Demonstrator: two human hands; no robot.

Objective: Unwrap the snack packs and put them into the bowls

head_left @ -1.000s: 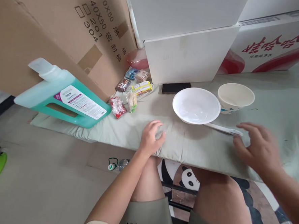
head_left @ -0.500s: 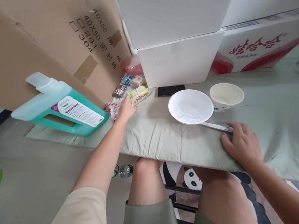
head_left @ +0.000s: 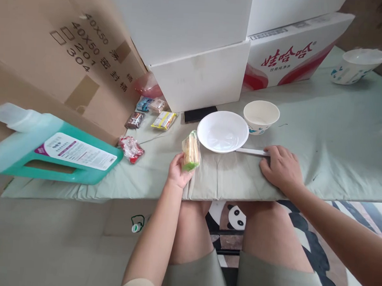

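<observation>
My left hand [head_left: 179, 170] is closed around a clear-wrapped pack of pale layered biscuits [head_left: 191, 151] with green at its lower end, held just left of the white bowl [head_left: 223, 132]. A thin white plastic handle [head_left: 252, 151] runs from beside the bowl to my right hand [head_left: 282, 166]. That hand rests on the cloth, thumb apart from the fingers, which cover the handle's end. Farther left lie a yellow-and-white snack packet [head_left: 164, 120], a brown packet [head_left: 134, 120] and a red-and-clear packet [head_left: 131, 149].
A paper cup [head_left: 261, 117] stands behind the bowl, near a dark phone [head_left: 199, 114]. White boxes [head_left: 198, 76] rise at the back. A large jug of green liquid [head_left: 57, 152] and a cardboard box [head_left: 76, 49] are at left. Another paper cup [head_left: 351, 68] stands far right.
My left hand has come from the snack packets toward the bowl, bringing up the biscuit pack. My right hand stays by the handle. The view has shifted to the right.
</observation>
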